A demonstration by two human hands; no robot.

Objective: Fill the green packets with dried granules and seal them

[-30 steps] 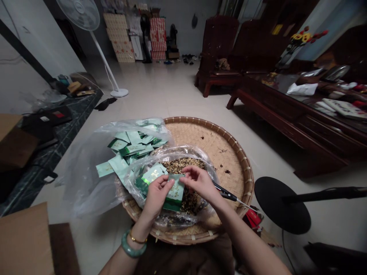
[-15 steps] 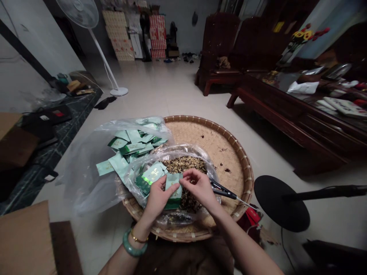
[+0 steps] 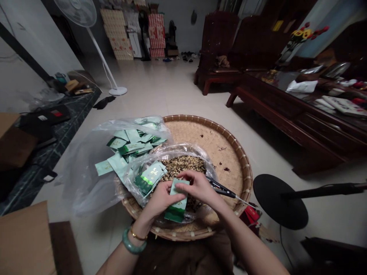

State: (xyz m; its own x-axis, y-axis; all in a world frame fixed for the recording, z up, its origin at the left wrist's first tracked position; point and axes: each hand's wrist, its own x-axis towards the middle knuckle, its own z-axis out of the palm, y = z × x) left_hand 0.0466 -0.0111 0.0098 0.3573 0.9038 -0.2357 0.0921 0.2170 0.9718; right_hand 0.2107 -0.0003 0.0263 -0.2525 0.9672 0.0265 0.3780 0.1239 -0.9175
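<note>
Over the woven bamboo tray [image 3: 229, 152], near its front rim, the left hand [image 3: 160, 198] and right hand [image 3: 197, 187] have closed together since a second ago, both now pinching one green sachet [image 3: 177, 204]. The sachet has dropped lower, its long axis running top-to-bottom, mouth up, dark end toward the rim.

Site: home living room | Evidence: dark wooden armchairs [image 3: 220, 46] upper centre; pedestal fan [image 3: 86, 23] upper left; tiled floor [image 3: 172, 91]; stacked cartons [image 3: 120, 38] at the top.
</note>
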